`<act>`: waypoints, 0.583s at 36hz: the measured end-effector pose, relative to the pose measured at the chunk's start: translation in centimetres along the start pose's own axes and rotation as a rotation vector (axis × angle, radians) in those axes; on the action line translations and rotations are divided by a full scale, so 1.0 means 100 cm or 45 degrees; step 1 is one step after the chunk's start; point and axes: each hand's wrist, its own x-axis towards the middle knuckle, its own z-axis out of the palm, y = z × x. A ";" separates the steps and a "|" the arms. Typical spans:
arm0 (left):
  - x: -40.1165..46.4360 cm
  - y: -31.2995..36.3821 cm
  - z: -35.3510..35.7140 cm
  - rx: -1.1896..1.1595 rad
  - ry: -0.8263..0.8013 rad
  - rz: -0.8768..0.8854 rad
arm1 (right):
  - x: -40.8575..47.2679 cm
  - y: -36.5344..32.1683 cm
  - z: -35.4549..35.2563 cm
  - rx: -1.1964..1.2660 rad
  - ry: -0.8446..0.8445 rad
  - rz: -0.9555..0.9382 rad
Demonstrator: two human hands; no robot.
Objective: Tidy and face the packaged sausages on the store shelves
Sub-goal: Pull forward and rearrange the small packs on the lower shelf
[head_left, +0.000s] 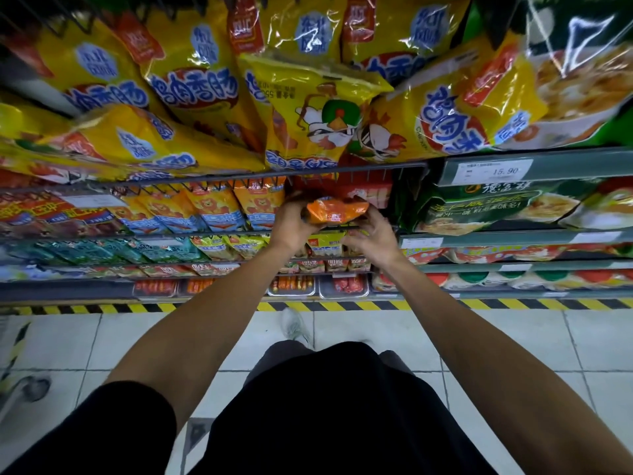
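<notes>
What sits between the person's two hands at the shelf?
In the head view, an orange sausage pack sits between the left hand and the right hand; both touch it.

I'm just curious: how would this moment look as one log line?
left hand grips orange sausage pack | right hand touches it | wire shelf above
</notes>
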 end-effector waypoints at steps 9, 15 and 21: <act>-0.023 -0.007 -0.016 -0.103 0.207 0.286 | 0.001 -0.006 -0.001 -0.201 0.019 -0.289; -0.024 -0.009 -0.020 -0.313 0.223 0.154 | 0.010 -0.016 0.001 -0.308 -0.003 -0.373; -0.024 -0.006 -0.027 -0.358 0.085 0.058 | 0.005 -0.022 -0.005 -0.279 0.054 -0.414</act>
